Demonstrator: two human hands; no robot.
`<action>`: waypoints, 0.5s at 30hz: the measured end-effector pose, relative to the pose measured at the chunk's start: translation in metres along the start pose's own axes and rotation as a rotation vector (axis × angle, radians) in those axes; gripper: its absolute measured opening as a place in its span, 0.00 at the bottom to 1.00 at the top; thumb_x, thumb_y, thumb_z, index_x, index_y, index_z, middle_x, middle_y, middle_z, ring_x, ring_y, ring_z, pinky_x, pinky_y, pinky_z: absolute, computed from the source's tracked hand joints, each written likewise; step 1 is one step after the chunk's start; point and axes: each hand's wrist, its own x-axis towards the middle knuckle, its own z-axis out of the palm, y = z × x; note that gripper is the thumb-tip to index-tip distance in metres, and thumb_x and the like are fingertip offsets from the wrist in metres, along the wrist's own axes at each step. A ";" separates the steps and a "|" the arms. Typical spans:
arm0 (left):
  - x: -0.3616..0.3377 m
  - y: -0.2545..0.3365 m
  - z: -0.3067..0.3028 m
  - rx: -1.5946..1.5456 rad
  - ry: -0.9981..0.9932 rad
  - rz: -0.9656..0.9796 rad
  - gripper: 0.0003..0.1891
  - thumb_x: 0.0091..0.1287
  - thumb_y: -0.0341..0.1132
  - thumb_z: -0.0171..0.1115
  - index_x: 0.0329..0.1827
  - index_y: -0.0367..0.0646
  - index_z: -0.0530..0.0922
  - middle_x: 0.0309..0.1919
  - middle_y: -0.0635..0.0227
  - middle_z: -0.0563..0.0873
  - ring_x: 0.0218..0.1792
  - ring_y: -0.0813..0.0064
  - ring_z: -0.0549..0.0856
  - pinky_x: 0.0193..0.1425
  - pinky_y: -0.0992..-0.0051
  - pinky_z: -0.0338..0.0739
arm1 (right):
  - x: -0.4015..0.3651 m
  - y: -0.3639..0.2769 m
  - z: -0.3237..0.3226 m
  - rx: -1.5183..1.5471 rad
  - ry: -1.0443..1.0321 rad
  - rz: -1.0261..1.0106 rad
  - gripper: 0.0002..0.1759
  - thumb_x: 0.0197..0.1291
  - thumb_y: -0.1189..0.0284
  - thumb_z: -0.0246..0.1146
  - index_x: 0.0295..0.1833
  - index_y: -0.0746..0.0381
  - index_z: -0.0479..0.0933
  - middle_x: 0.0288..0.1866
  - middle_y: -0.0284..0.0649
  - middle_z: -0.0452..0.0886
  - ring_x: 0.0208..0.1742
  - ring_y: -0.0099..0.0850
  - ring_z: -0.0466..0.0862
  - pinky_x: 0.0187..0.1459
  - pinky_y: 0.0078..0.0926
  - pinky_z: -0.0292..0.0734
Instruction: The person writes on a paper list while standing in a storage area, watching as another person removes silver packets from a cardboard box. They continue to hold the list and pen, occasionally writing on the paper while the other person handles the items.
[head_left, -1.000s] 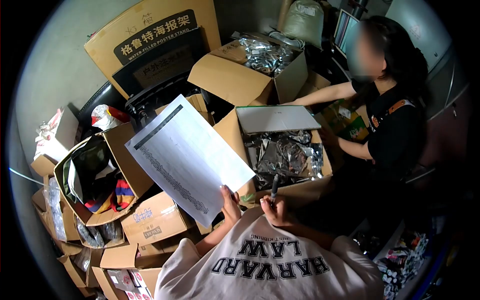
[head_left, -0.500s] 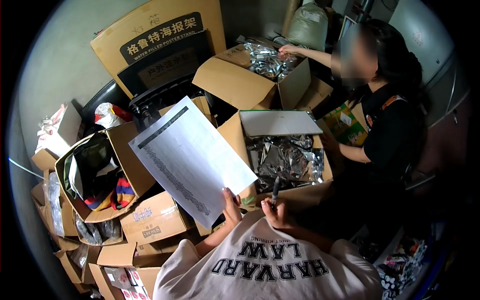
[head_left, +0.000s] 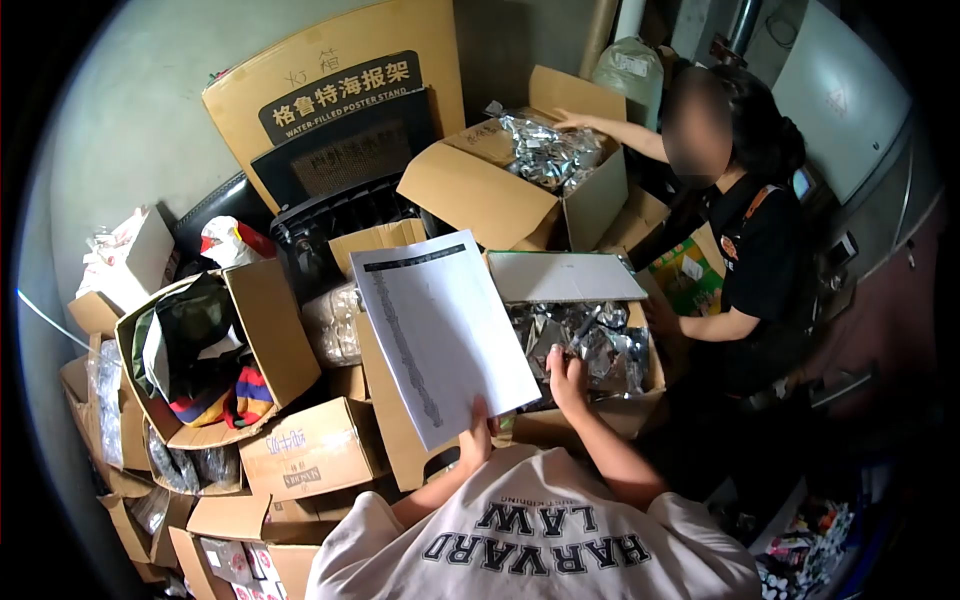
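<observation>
Because our left hand (head_left: pixel 478 434) pinches the paper (head_left: pixel 445 335) by one edge, right hand (head_left: pixel 568 382) gripping a pen (head_left: pixel 584 328), we might see the paper droop.

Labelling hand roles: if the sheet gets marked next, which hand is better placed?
Right, most likely: the right hand holds the pen and is close beside the sheet. The left hand is occupied, gripping the sheet's lower edge.
</observation>
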 end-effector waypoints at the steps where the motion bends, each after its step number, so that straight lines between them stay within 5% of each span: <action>1: 0.001 0.002 0.000 -0.003 0.001 -0.005 0.20 0.66 0.48 0.41 0.21 0.43 0.64 0.10 0.72 0.65 0.12 0.82 0.63 0.14 0.81 0.56 | -0.002 0.005 0.002 -0.034 0.002 0.010 0.21 0.58 0.64 0.50 0.16 0.66 0.66 0.10 0.45 0.68 0.13 0.38 0.70 0.17 0.32 0.59; 5: 0.005 -0.007 -0.004 -0.005 0.006 -0.018 0.19 0.66 0.48 0.41 0.23 0.43 0.64 0.10 0.72 0.65 0.12 0.82 0.63 0.14 0.81 0.56 | -0.004 0.008 0.004 -0.213 0.002 -0.006 0.23 0.57 0.62 0.51 0.16 0.67 0.70 0.12 0.49 0.70 0.15 0.44 0.73 0.18 0.35 0.61; 8: 0.005 -0.003 -0.002 0.001 -0.026 0.023 0.18 0.66 0.47 0.41 0.24 0.42 0.64 0.10 0.71 0.65 0.12 0.82 0.63 0.14 0.81 0.56 | -0.008 0.026 0.010 -0.222 0.009 0.140 0.26 0.59 0.60 0.48 0.15 0.68 0.69 0.11 0.43 0.71 0.16 0.36 0.73 0.21 0.31 0.64; 15: 0.008 0.000 0.006 -0.029 -0.054 0.001 0.17 0.66 0.46 0.42 0.27 0.41 0.65 0.10 0.69 0.67 0.11 0.81 0.64 0.13 0.80 0.57 | -0.007 0.015 0.004 -0.176 -0.029 0.049 0.24 0.59 0.61 0.48 0.18 0.68 0.70 0.12 0.43 0.72 0.17 0.35 0.74 0.21 0.30 0.64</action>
